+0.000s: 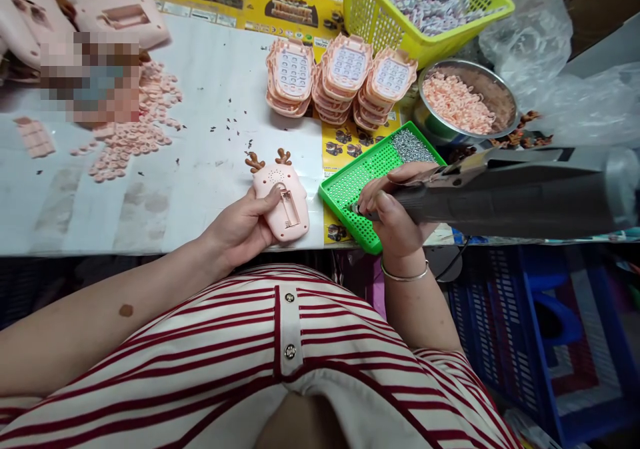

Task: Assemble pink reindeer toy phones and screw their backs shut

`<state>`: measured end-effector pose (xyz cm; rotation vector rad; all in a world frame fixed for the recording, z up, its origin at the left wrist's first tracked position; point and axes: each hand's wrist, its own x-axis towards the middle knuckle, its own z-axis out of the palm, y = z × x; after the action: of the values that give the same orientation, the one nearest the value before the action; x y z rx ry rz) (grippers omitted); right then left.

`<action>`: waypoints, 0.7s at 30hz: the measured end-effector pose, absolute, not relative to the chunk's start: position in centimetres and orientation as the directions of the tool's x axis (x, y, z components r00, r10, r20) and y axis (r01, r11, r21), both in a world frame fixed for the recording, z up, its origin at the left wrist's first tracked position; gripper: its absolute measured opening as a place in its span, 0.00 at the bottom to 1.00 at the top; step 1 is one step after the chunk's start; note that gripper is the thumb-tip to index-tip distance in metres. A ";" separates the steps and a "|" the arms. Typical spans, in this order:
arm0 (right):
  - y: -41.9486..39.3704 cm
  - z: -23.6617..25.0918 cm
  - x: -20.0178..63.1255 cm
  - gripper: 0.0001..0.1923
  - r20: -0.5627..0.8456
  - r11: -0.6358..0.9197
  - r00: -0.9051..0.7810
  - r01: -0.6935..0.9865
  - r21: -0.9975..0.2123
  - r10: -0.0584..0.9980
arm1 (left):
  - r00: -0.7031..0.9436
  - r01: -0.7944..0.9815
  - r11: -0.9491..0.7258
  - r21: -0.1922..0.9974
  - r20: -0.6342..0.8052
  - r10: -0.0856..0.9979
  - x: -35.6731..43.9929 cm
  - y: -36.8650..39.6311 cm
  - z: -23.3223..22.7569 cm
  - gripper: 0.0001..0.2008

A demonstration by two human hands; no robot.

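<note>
My left hand (243, 228) is closed around a pink toy phone (296, 228) with brown antlers, its thumb across the back. The toy lies back side up near the table's front edge, showing a battery compartment with no cover over it. In my right hand (397, 219) is a dark grey electric screwdriver (505, 199), fingers wrapped near its front end. Its tip points left and down over a green perforated tray (345, 189). Silver screws (413, 146) are heaped in the tray's far end. Whether a screw sits on the tip, I cannot tell.
Three stacks of pink housings with keypads (294, 76) stand behind the tray. A steel bowl (509, 96) of small pink parts and a yellow basket (425, 48) are at the back right. Loose pink pieces (127, 139) and more pink housings (120, 9) lie left.
</note>
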<state>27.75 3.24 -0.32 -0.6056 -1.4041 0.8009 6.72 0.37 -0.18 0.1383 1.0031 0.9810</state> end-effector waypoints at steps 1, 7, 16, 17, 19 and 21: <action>3.1 -0.2 27.8 0.12 0.604 0.599 -0.012 -0.118 -0.792 0.797 | 0.160 -0.632 0.582 0.511 -0.649 0.744 6.8 0.4 -0.1 0.19; 0.5 3.4 26.6 0.12 0.571 0.582 0.123 -0.082 -0.809 0.812 | 0.105 -0.685 0.532 0.498 -0.655 0.748 7.4 0.6 0.0 0.14; -1.7 4.0 22.2 0.11 0.579 0.537 -0.126 -0.259 -0.803 0.805 | 0.078 -0.743 0.430 0.513 -0.571 0.817 8.1 1.0 -0.3 0.18; -1.6 3.7 21.9 0.11 0.573 0.527 -0.139 -0.266 -0.807 0.808 | 0.085 -0.744 0.430 0.511 -0.566 0.820 8.1 1.0 -0.3 0.18; -1.6 3.3 21.4 0.11 0.567 0.521 -0.151 -0.258 -0.814 0.810 | 0.092 -0.747 0.430 0.506 -0.563 0.822 8.1 1.0 -0.4 0.17; -1.6 3.1 21.0 0.11 0.560 0.524 -0.161 -0.218 -0.823 0.812 | 0.087 -0.751 0.430 0.501 -0.570 0.817 8.1 1.1 -0.4 0.15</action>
<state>21.04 -1.59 3.11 -0.5448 -1.4609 0.9887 8.07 1.07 -0.39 0.0876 0.9135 1.1693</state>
